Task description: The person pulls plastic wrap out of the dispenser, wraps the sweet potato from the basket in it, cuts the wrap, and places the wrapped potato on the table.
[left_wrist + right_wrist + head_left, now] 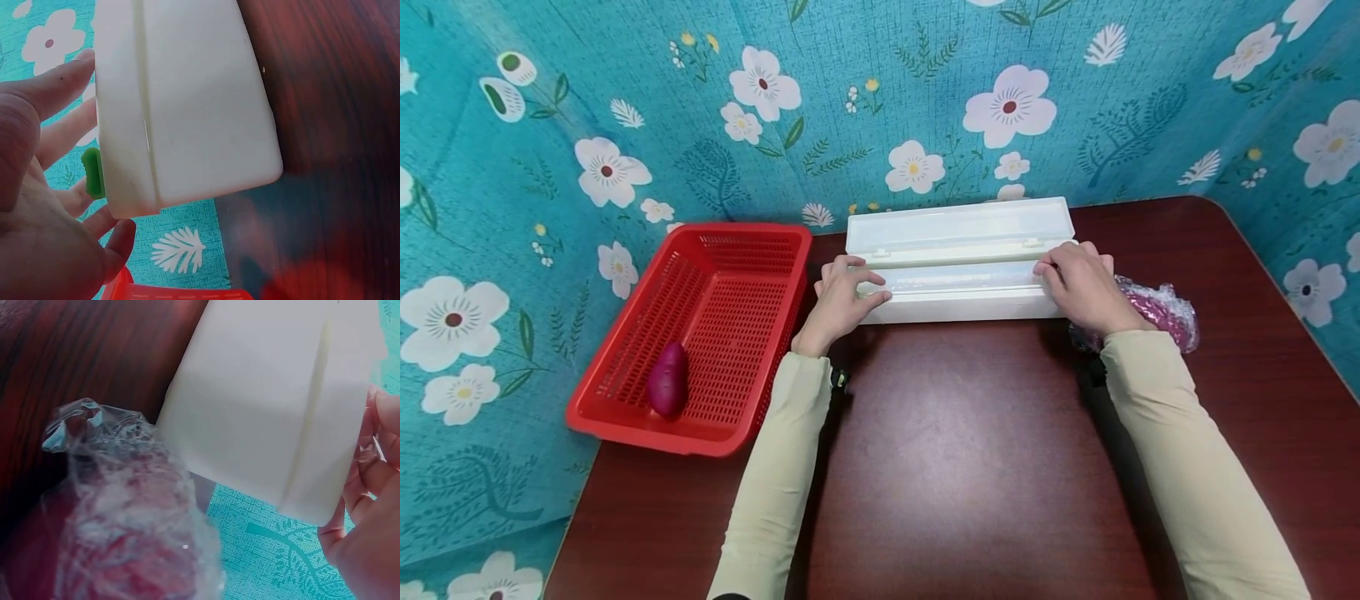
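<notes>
A long white cling film dispenser box lies across the table with its lid raised at the back. My left hand rests at the box's left end, thumb and fingers spread apart. Close to those fingers, a green slider sticks out from the box edge in the left wrist view. At the right end, my right hand pinches clear cling film along the upper edge. Beside that hand lies a purple sweet potato wrapped in film, partly hidden by the wrist.
To the left stands a red plastic basket with an unwrapped purple sweet potato in it. The dark wooden table meets a teal flowered cloth behind the box and at the sides.
</notes>
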{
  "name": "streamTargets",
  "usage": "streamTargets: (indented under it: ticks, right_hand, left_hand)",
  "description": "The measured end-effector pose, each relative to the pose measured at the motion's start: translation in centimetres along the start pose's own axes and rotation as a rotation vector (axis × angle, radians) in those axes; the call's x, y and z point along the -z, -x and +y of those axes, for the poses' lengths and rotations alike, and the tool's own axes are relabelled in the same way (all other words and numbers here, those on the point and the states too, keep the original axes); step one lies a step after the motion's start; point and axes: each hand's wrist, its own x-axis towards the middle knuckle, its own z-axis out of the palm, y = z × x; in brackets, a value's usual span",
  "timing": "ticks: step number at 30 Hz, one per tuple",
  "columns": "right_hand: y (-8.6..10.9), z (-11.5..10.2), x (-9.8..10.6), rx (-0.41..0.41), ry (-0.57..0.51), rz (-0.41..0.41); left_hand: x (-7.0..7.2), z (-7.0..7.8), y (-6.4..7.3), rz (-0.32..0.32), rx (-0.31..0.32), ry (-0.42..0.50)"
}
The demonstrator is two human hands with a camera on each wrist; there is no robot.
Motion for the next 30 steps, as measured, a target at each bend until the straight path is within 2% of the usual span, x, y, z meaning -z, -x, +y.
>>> streamTargets:
  ticks: [4, 10, 19, 25, 30]
  right_hand:
    - [-0.2, 0.0, 0.0, -0.005, -0.025, 0.027]
    - [-0.5, -0.1, 0.2, -0.013, -0.043, 0.045]
    - [-0.7, -0.2, 0.1, -0.046, -0.079, 0.054]
    - [-1.1, -0.1, 0.1, -0.063, -0.086, 0.058]
    - [-1.0, -0.2, 0.2, -0.083, -0.102, 0.048]
  left_hand:
    - [0.0, 0.3, -0.3, -0.008, -0.015, -0.012]
    - [-0.4, 0.9, -1.0, 0.031, -0.023, -0.090]
    - [-1.5, 2.4, -2.0, 0.100, -0.188, -0.269]
    - [-1.4, 2.7, -2.2, 0.141, -0.223, -0.385]
    - [-1.2, 2.9, -2.5, 0.127, -0.217, -0.480]
